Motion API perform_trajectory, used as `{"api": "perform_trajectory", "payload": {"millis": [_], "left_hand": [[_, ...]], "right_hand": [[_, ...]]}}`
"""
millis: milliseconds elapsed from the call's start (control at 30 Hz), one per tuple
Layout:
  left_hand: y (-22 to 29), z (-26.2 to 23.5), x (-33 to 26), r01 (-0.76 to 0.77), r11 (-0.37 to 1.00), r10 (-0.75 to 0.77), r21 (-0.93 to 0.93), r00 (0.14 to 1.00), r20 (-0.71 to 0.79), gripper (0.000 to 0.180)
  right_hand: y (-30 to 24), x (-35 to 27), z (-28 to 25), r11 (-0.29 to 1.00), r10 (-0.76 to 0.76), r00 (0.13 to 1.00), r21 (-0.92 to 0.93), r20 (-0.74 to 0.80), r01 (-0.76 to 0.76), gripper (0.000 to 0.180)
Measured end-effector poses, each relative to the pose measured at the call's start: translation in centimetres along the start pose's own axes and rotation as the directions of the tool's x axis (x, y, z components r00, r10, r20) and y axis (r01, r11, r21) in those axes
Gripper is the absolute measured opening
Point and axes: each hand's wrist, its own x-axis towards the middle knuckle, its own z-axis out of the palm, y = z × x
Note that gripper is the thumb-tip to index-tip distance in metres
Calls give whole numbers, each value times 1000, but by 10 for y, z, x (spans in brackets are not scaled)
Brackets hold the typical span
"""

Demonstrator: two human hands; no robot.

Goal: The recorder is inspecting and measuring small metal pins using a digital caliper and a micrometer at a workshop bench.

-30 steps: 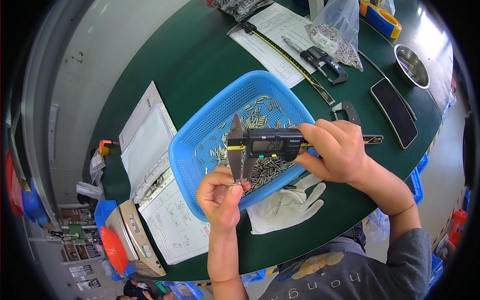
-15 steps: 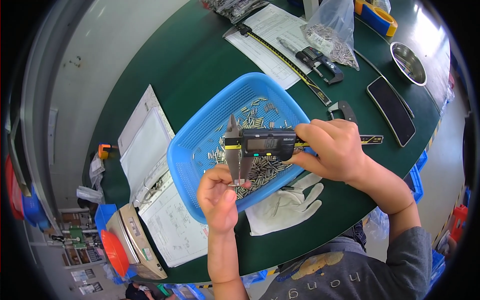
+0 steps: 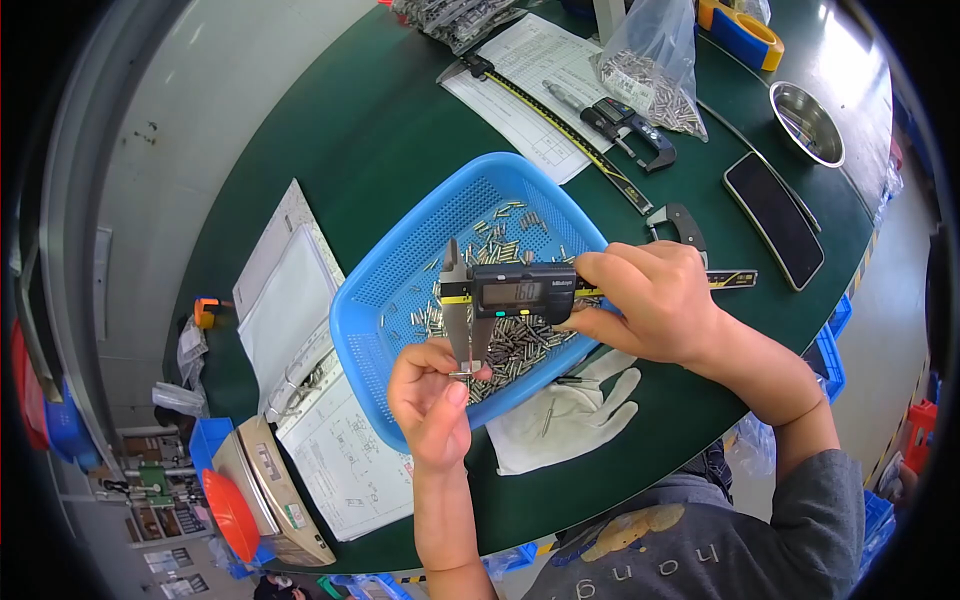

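My right hand [image 3: 645,300] grips a black digital caliper [image 3: 522,290] by its slider and beam, holding it level over a blue perforated basket [image 3: 385,235]. The caliper's jaws point toward me, their tips at a small silver metal pin [image 3: 462,375]. My left hand [image 3: 430,405] pinches this pin between thumb and fingers at the basket's near left side. Whether the jaws touch the pin is too small to tell. Inside the basket lie a great many loose metal pins [image 3: 525,345], partly hidden under the caliper and my hands.
A white glove [image 3: 520,440] lies by the basket's near edge. Left are an open binder [image 3: 345,470] and a scale [image 3: 270,490]. Beyond stand another caliper [image 3: 560,130], a micrometer [image 3: 625,125], a bag of pins [image 3: 650,85], a phone [image 3: 775,220] and a metal bowl [image 3: 805,125].
The whole view has shifted slightly. Both hands, the caliper and the pin keep nearly the same pose, a touch further left; the grips are unchanged.
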Motion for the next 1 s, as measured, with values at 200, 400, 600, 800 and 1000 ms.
{"api": "perform_trajectory", "payload": {"millis": [200, 400, 600, 800, 1000], "left_hand": [[-3, 1, 4, -10, 1000, 7, -23, 993, -119, 16], [-3, 1, 6, 8, 1000, -13, -22, 974, -227, 17], [-8, 1, 6, 45, 999, -47, -17, 987, -154, 14], [-4, 3, 6, 94, 990, -102, -105, 992, -72, 19], [-4, 0, 5, 145, 987, -145, -67, 989, 1, 20]], "right_hand": [[3, -5, 6, 1000, 7, 1000, 28, 21, -7, 33], [5, -3, 8, 998, 34, 999, 55, 36, -36, 32], [5, -3, 6, 994, 70, 993, 73, 93, -76, 35], [2, -6, 10, 985, 127, 990, 113, 68, -134, 31], [3, -7, 12, 991, 87, 995, 93, 54, -92, 31]]}}
